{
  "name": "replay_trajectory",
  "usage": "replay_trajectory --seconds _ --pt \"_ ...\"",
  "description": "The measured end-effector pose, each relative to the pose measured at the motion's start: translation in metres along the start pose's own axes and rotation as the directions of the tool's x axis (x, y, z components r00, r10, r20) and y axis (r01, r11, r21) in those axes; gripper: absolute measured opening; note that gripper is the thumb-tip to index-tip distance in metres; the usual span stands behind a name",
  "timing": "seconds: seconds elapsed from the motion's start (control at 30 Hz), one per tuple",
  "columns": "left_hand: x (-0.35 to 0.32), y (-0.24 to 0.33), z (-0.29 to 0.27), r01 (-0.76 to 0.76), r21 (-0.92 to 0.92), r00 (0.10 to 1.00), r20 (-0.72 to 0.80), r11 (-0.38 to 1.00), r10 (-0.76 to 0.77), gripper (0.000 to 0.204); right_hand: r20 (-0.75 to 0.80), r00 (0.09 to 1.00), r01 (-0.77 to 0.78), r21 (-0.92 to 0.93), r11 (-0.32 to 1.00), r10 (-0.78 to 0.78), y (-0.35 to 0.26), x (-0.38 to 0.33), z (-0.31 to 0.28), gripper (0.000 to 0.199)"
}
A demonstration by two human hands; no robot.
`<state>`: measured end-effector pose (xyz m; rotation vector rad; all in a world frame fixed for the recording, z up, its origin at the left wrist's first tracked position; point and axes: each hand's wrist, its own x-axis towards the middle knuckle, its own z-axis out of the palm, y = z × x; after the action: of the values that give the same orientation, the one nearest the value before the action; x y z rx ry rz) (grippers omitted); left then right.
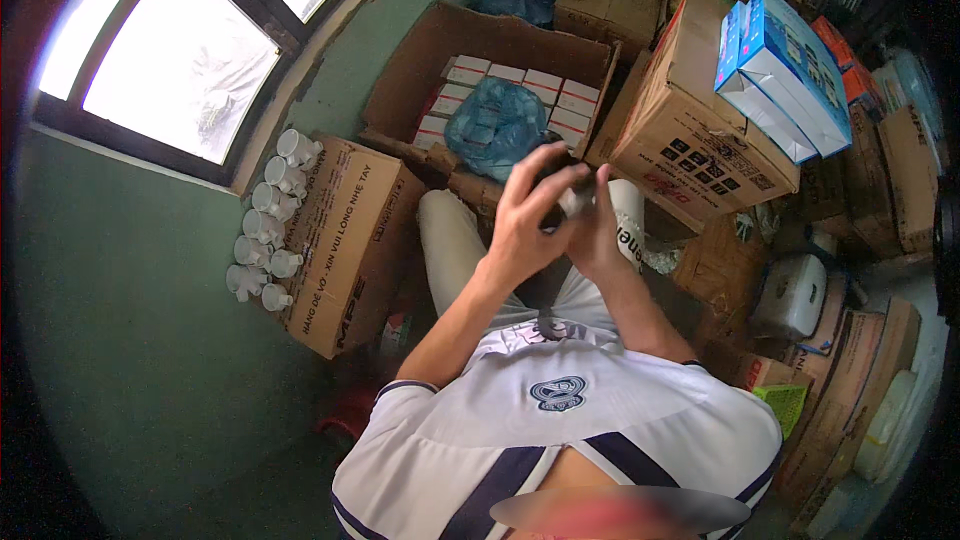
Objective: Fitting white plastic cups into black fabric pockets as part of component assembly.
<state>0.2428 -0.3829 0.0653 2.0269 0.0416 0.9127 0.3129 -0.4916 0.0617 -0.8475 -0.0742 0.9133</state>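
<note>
In front of my chest, above my lap, both hands are raised close together. My left hand [528, 212] has its fingers bent around a small dark and pale thing [572, 196], too blurred to name. My right hand [597, 232] meets it from the other side, fingers up and partly hidden. Just beyond them stands an open cardboard box [400, 70] filled with rows of small white boxes [541, 81] with red edges. A crumpled blue plastic bag [497, 128] lies on top of these, holding pale things that I cannot make out.
Left of my knees, a closed carton [345, 240] carries several white plastic pipe fittings [272, 202] under the window. At the right, a large carton [690, 130] bears blue-and-white boxes [785, 75]. More cartons [840, 400] and a white container [791, 297] crowd the right side.
</note>
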Motion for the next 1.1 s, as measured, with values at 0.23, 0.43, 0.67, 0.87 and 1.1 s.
replay_trajectory --seconds 0.23,0.43,0.67,0.87,1.1 --pt "-0.017 -0.024 -0.022 -0.298 0.131 0.923 0.292 0.946 0.25 0.046 -0.013 0.992 -0.122 0.064 0.99 0.123 -0.014 0.011 -0.019 0.054" --pt "-0.011 -0.035 -0.041 -0.073 0.02 0.96 0.272 0.997 0.065 0.035 -0.073 0.994 -0.092 -0.161 0.983 0.081 0.009 0.021 -0.044 0.052" --pt "-0.026 -0.029 -0.018 0.125 -0.308 0.992 0.035 0.943 -0.12 0.049 -0.01 0.984 0.153 -0.442 0.884 -0.176 0.042 0.021 -0.044 0.054" --pt "-0.062 -0.019 -0.018 0.13 -0.26 0.991 0.073 0.957 -0.115 0.02 -0.266 0.96 0.051 -0.151 0.987 -0.09 0.036 0.039 -0.045 0.06" --pt "-0.081 -0.023 -0.04 0.363 -0.304 0.874 -0.216 0.881 -0.435 0.052 -0.062 0.994 -0.095 -0.079 0.992 0.09 0.05 0.027 -0.02 0.058"
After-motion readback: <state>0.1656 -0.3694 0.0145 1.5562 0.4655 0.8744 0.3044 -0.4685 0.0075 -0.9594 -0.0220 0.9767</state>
